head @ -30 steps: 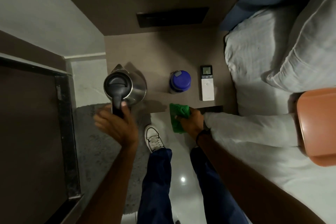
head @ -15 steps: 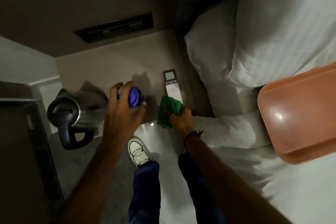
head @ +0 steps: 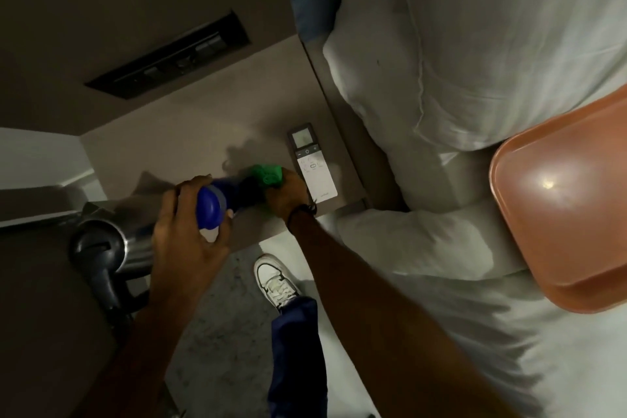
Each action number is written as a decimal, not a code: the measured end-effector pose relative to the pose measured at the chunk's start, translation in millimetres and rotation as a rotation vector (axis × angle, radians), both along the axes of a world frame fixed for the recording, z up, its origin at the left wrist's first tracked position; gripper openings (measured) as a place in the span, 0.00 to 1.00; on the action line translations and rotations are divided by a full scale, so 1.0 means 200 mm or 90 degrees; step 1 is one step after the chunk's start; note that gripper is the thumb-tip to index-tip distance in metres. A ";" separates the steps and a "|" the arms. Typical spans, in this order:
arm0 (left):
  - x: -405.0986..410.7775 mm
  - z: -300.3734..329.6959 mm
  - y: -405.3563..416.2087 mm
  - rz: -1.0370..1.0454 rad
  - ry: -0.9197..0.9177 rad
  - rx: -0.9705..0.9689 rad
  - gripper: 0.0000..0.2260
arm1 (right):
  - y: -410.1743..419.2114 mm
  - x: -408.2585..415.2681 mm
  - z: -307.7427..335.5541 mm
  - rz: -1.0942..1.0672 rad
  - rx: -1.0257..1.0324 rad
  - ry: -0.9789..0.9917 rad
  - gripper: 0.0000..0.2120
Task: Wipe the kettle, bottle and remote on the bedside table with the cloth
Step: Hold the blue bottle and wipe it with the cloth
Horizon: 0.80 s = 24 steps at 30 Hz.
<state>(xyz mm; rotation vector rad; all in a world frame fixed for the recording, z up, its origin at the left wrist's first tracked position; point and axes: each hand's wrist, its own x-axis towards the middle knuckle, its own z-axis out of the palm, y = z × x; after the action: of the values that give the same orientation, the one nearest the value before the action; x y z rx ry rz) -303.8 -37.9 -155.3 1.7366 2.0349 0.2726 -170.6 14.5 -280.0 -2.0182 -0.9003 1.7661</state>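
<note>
tabletop (head: 190,132), pale beige and matte, fills the middle left of the frame, dim, with soft shadows of the hands thrown across it. above it, in the upper left, a dark wall carries a recessed black switch panel (head: 169,56). the bed (head: 475,332) takes the whole right side, white sheets and a large white pillow (head: 492,44) pressed against the tabletop's right edge. an orange tray (head: 559,207) lies on the bed at the right edge of the frame, catching a small glare. at bottom centre, a strip of speckled grey floor (head: 210,332) shows a white sneaker (head: 276,278) and a blue trouser leg.

the left hand (head: 183,237) grips the blue bottle (head: 217,204) by its capped end, tipped on its side over the tabletop's near edge. the right hand (head: 286,195) holds the bunched green cloth (head: 268,175) closed in its fingers, pressed against the bottle's far end. the white remote (head: 312,164) lies flat on the tabletop just right of the cloth, screen toward the wall. the steel kettle (head: 112,241) with its black handle stands at the lower left, partly behind the left hand.
</note>
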 end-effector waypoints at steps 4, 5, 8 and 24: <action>0.02 0.03 0.01 0.011 0.005 -0.014 0.26 | -0.10 -0.04 0.05 -0.148 -0.082 0.083 0.17; 0.02 0.04 0.01 0.011 0.007 -0.019 0.26 | -0.16 -0.06 0.08 -0.199 -0.106 0.124 0.19; 0.01 0.03 0.00 0.017 -0.003 -0.030 0.26 | -0.34 -0.13 0.12 -0.276 -0.149 0.209 0.25; -0.03 0.03 0.02 -0.017 -0.054 -0.014 0.27 | -0.28 0.13 0.30 -0.282 -0.134 0.298 0.18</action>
<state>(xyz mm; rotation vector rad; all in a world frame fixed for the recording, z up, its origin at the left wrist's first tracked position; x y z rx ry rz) -309.5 -34.6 -149.3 1.7084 1.9453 0.3088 -144.3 -40.9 -220.0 -1.6282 -0.1167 1.9896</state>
